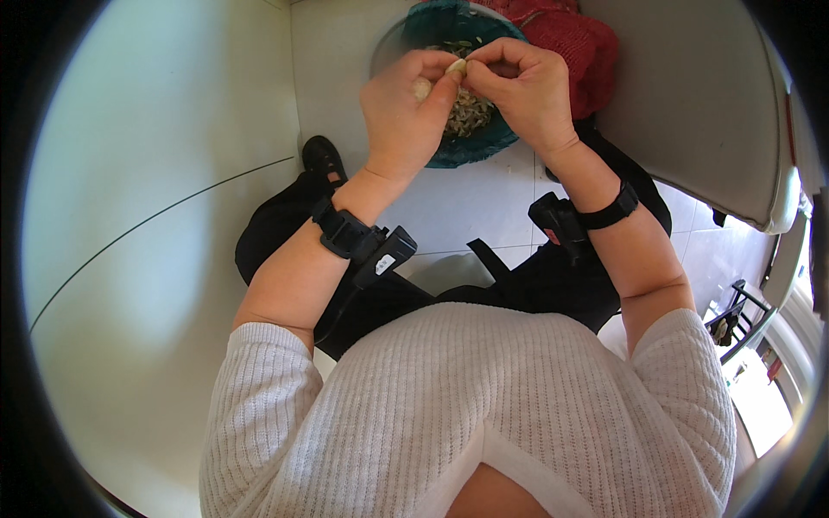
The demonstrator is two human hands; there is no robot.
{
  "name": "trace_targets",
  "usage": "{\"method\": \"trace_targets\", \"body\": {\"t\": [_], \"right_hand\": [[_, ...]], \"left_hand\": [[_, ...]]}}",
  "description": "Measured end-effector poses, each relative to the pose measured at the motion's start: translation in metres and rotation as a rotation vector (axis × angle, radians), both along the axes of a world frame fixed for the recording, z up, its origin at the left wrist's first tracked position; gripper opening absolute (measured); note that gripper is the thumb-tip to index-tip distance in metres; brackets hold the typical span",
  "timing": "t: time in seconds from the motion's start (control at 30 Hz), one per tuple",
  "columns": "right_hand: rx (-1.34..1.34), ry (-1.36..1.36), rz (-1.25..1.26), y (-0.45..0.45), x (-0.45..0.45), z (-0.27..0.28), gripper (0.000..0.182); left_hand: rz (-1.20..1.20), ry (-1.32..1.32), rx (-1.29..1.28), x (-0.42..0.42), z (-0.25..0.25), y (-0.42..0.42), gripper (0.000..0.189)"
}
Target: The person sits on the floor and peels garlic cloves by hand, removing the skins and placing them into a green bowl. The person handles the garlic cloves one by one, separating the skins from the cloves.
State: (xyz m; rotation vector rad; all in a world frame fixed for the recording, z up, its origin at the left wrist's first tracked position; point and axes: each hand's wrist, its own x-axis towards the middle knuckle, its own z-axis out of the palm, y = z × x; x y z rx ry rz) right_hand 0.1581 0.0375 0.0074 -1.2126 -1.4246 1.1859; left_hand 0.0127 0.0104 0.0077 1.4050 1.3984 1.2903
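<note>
My left hand (407, 107) pinches a small pale clove (458, 66), which looks like garlic, between thumb and forefinger. A second whitish, rounded piece (421, 89) shows in the curl of the same hand; its full shape is hidden by the fingers. At the clove's right end, the thumb and forefinger of my right hand (526, 87) pinch its tip. Both hands are above a bin (386, 48) lined with a dark green plastic bag (480, 150). Inside the bag lies a heap of dry, brownish peelings (467, 118), partly covered by my hands.
A red mesh sack (586, 61) sits right behind the bin. To the right rises a grey-beige upholstered panel (686, 97), and a smooth pale panel (142, 213) stands on the left. My legs in black trousers flank the tiled floor (453, 201). Strapped devices (388, 256) are on both forearms.
</note>
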Motion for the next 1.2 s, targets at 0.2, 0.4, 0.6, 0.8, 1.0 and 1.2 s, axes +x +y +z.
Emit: {"method": "trace_targets", "body": {"t": [0.2, 0.4, 0.6, 0.8, 1.0, 1.2], "right_hand": [[-0.037, 0.000, -0.017, 0.005, 0.004, 0.004, 0.011], [-0.095, 0.049, -0.020, 0.005, 0.010, 0.006, 0.011], [-0.115, 0.117, -0.034, 0.008, 0.017, 0.002, 0.011], [-0.203, 0.009, 0.112, 0.012, 0.029, -0.004, 0.011], [0.127, -0.110, 0.097, 0.006, 0.018, -0.002, 0.014], [0.222, -0.194, 0.100, 0.000, 0.013, 0.001, 0.018]], "left_hand": [[-0.024, -0.140, -0.079, -0.003, -0.006, 0.003, 0.015], [-0.093, -0.663, -0.353, -0.007, -0.006, 0.003, 0.018], [-0.050, -0.889, -0.493, -0.007, -0.003, 0.007, 0.020], [-0.144, -0.911, -0.493, -0.010, -0.013, 0.007, 0.016], [-0.144, -0.924, -0.511, -0.009, -0.015, 0.005, 0.015], [-0.176, -0.881, -0.557, -0.005, -0.009, 0.001, 0.023]]}}
